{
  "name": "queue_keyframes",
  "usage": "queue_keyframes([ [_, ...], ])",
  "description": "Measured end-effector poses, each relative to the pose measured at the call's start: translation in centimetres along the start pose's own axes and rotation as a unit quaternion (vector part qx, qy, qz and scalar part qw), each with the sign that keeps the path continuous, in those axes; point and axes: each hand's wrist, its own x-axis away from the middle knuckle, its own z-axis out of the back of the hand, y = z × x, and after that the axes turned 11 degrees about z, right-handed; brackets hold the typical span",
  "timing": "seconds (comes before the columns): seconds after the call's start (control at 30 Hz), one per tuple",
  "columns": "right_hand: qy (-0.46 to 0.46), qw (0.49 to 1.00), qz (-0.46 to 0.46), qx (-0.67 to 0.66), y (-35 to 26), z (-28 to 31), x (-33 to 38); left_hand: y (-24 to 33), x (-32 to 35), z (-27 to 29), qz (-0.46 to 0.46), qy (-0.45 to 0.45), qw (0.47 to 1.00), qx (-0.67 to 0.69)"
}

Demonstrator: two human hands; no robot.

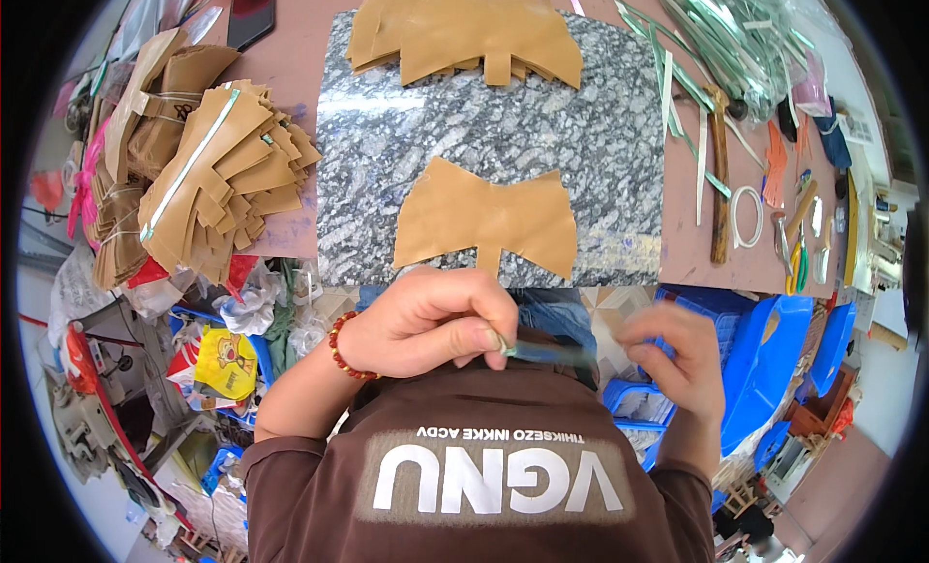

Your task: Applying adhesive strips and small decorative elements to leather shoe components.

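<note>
In front of my chest, my left hand (435, 326) pinches the end of a narrow greenish strip (552, 353) between thumb and forefinger. The strip runs to the right and is smeared by motion. To its right is my right hand (682, 355), raised with its fingers curled in; blur hides what they hold, if anything. Just beyond my left hand, a single tan cut piece (484, 220) with a notched edge and a small tab lies flat on the speckled stone slab (619, 166). A stack of similar tan pieces (464, 31) lies at the slab's far end.
Left of the slab are bundled tan pieces (208, 176); a dark phone (252, 14) lies behind them. On the right lie a hammer (719, 176), pliers (796, 263), a white ring (747, 218) and a bag of green strips (726, 41). Blue crates (764, 360) stand below the table's right side.
</note>
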Motion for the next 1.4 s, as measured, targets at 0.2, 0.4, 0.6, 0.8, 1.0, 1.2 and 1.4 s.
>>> queue_keyframes([
  [0.2,-0.124,0.964,0.091,-0.216,0.5,-5.6,-7.6,-0.7,-0.8,0.0,-0.097,0.010,0.979,-0.179],
  [0.4,-0.153,0.962,0.026,-0.223,-0.5,-7.0,-8.5,-0.9,2.9,0.0,0.064,0.179,0.982,-0.015],
  [0.6,-0.181,0.964,0.026,-0.191,-0.9,-7.7,-8.8,-0.9,2.8,-0.9,0.060,0.254,0.922,-0.285],
  [0.8,-0.159,0.972,0.042,-0.169,-0.9,-7.9,-8.9,-1.1,3.5,-1.3,0.118,0.279,0.949,-0.088],
  [1.0,-0.172,0.968,0.039,-0.180,-0.8,-8.3,-9.3,-1.4,4.1,-0.7,0.080,0.283,0.942,-0.163],
  [1.2,-0.097,0.990,0.028,-0.103,-1.5,-9.3,-8.8,-1.6,3.7,-1.0,0.019,0.273,0.906,-0.322],
  [1.4,-0.072,0.994,0.082,0.014,-2.1,-7.7,-10.0,-1.3,4.8,0.0,-0.003,0.286,0.899,-0.333],
])
